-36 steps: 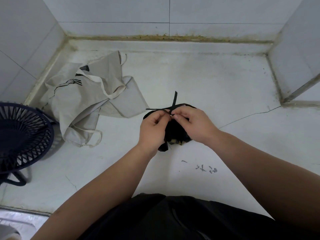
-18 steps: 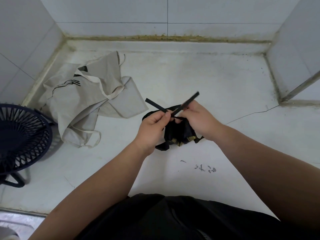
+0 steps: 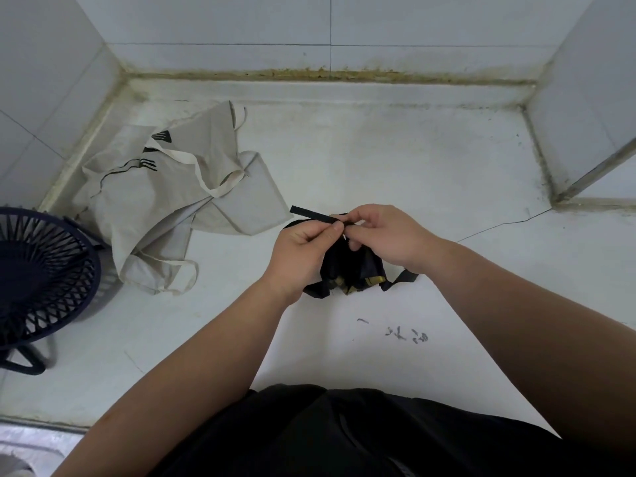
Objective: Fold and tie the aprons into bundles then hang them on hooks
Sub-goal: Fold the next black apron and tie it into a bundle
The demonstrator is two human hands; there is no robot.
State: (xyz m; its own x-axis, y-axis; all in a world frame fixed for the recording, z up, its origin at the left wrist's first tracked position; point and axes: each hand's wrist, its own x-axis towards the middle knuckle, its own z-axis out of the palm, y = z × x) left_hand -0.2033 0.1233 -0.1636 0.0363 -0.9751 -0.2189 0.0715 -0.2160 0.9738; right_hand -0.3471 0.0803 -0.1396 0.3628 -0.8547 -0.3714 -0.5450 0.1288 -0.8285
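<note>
Apron bundle mid-tie, resting on a white surface under both hands.

Left to right: a dark basket (image 3: 44, 270); a beige apron (image 3: 165, 208), crumpled and not yet folded, just beside the bundle; the left hand (image 3: 303, 249) pinching a black strap (image 3: 311, 214) whose free end juts left; the black bundle (image 3: 347, 270), rolled small, with yellow print at its lower edge; the right hand (image 3: 389, 235), fingers curled, pinching the strap at the knot. Half a second ago two strap ends stood crossed; now one juts out and a second strap (image 3: 404, 278) trails right, so the knot is probably being drawn tight.
</note>
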